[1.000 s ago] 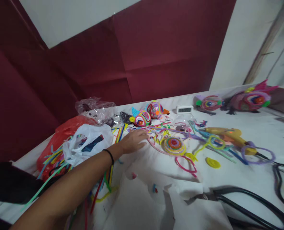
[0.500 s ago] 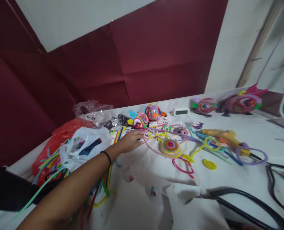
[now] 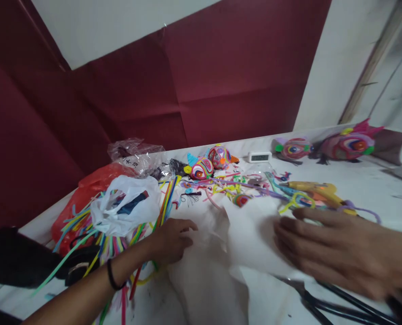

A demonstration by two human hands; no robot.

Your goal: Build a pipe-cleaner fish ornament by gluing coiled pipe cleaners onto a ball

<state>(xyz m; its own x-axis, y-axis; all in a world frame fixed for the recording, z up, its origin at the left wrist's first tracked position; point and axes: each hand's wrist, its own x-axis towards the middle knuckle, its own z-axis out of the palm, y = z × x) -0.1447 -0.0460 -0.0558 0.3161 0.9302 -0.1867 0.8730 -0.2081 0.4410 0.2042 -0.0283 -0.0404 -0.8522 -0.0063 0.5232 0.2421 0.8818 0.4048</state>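
Observation:
My left hand (image 3: pixel 174 240) hovers over white paper (image 3: pixel 197 275), thumb and forefinger apart, nothing between them. A black band circles its wrist. From the right comes my right hand (image 3: pixel 346 248), blurred, its fingers stretched out. They overlap the edge of another white paper sheet (image 3: pixel 251 225); whether they press on it I cannot tell. This sheet partly covers a coiled colourful disc (image 3: pixel 242 200). Beneath my right hand lie black-handled scissors (image 3: pixel 306 295), partly hidden. A black tassel (image 3: pixel 191 197) rests beyond my left hand.
Pipe cleaners (image 3: pixel 113 246) spill around a white plastic bag (image 3: pixel 126 205) and a red bag (image 3: pixel 97 185) at left. Decorated round fish-like figures (image 3: pixel 201 168) and a small digital clock (image 3: pixel 259 157) stand at the back. A yellow glue gun (image 3: pixel 318 192) lies to the right.
My left hand has drawn back from the tassel area toward me. My right hand has come into view, and a white sheet has shifted away from me over the coiled disc.

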